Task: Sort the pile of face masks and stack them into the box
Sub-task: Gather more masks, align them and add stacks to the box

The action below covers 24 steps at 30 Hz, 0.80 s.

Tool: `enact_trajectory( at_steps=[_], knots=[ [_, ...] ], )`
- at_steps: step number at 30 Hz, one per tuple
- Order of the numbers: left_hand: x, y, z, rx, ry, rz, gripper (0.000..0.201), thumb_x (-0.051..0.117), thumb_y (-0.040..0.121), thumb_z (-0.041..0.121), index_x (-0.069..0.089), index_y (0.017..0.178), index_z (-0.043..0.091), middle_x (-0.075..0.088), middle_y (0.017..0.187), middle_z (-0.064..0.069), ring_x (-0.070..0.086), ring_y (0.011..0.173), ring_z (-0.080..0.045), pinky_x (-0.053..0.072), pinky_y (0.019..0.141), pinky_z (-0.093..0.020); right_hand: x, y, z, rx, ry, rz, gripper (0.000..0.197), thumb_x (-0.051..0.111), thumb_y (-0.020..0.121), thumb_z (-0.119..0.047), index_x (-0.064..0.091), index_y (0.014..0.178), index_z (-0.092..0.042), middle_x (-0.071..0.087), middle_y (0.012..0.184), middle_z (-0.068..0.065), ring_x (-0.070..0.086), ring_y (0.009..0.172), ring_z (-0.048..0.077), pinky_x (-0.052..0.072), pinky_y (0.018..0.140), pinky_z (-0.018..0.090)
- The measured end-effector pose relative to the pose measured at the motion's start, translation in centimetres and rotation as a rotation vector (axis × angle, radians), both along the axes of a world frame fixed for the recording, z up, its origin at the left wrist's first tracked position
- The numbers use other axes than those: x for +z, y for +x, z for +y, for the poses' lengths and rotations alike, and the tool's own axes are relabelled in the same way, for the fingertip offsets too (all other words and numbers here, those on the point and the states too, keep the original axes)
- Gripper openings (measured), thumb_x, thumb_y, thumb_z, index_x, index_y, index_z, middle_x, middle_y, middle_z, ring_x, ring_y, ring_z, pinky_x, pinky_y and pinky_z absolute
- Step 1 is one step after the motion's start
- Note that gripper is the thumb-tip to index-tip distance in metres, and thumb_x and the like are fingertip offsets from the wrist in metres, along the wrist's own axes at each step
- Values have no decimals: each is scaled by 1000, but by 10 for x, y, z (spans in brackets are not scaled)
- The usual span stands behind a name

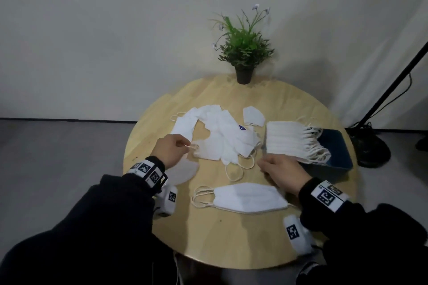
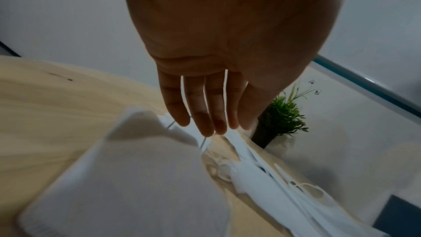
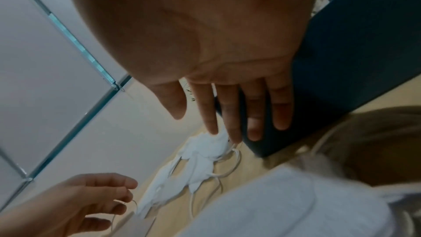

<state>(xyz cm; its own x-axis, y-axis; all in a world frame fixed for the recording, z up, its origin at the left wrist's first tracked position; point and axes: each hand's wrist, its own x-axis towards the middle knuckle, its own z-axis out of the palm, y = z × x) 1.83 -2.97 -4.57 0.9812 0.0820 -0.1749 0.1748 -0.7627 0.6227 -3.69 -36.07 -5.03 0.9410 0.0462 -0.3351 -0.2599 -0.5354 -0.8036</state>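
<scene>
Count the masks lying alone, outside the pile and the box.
3: far mask beyond the pile, front mask nearest the person, third mask under the left wrist. More may be hidden.

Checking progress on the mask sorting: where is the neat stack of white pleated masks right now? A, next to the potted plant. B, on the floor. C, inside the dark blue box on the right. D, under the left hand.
C: the stack of white pleated masks sits in the dark blue box at the round wooden table's right edge, ear loops trailing over it.
</scene>
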Motion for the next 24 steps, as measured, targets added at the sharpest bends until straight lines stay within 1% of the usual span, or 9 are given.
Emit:
enact_trajectory(
  at_steps=[1, 3, 5, 8, 11, 15, 20, 22, 24],
  knots=[
    [-4, 2, 3, 1, 5, -7, 9, 74, 90, 22, 76, 98, 27, 73, 93, 7, 67, 90, -14, 51, 87, -28, -1, 2, 1, -17, -20, -17, 23, 65, 96, -36, 73, 86, -17, 71, 82, 2, 64, 81, 26, 50, 79, 38],
    [-12, 9, 5, -23, 21, -29, 8, 74, 91, 24, 74, 97, 29, 71, 95, 9, 66, 93, -14, 49, 86, -27, -1, 6, 5, -24, -112, -4, 33, 61, 98, -41, 72, 118, -17, 72, 121, 7, 65, 112, 28, 50, 99, 41],
    [-16, 19, 1, -55, 66, -70, 11, 73, 91, 30, 72, 101, 33, 69, 104, 8, 65, 98, -15, 49, 86, -29, 4, 6, 12, -26, -201, 45, 57, 58, 100, -44, 51, 149, -15, 57, 148, 9, 53, 135, 29, 42, 110, 39],
    [-21, 39, -5, -61, 235, -92, 35, 69, 92, 35, 65, 127, 29, 57, 133, -4, 57, 117, -25, 49, 96, -40, 5, 11, 30, 11, -250, -30, 43, 62, 97, -33, 62, 137, -17, 70, 123, 6, 64, 113, 23, 48, 94, 31],
    [-25, 53, -2, 22, 394, 6, 65, 66, 93, 45, 42, 149, 25, 40, 150, -11, 43, 134, -35, 43, 106, -49, 6, 25, 60, 130, -212, -140, 28, 64, 94, -17, 73, 120, -19, 73, 94, -5, 68, 90, 12, 48, 80, 22],
    [-34, 64, 12, 128, 284, 177, 98, 82, 79, 45, 26, 153, 15, 43, 143, -16, 50, 129, -41, 48, 97, -48, -12, 58, 87, 175, -252, -61, 50, 61, 95, -13, 55, 144, -16, 62, 138, 6, 60, 125, 23, 44, 107, 32],
    [-37, 69, 23, 183, 81, 202, 69, 87, 78, 23, 52, 135, 7, 63, 127, -13, 63, 110, -34, 49, 76, -37, -32, 90, 84, 131, -594, 48, 79, 66, 88, -44, 30, 155, -20, 36, 152, 11, 41, 137, 39, 42, 108, 48],
    [-36, 71, 27, 207, -19, 166, 42, 83, 82, 23, 67, 116, 6, 70, 116, -13, 66, 97, -32, 48, 68, -32, -32, 97, 82, 117, -676, 88, 91, 70, 80, -56, 28, 153, -23, 33, 149, 11, 37, 138, 40, 42, 108, 52],
    [-34, 71, 31, 250, -115, 105, 29, 77, 87, 27, 71, 107, 7, 73, 105, -12, 67, 91, -31, 54, 70, -35, -31, 99, 81, 118, -694, 94, 90, 73, 76, -58, 33, 149, -24, 40, 144, 11, 43, 135, 40, 45, 106, 51]
  ],
)
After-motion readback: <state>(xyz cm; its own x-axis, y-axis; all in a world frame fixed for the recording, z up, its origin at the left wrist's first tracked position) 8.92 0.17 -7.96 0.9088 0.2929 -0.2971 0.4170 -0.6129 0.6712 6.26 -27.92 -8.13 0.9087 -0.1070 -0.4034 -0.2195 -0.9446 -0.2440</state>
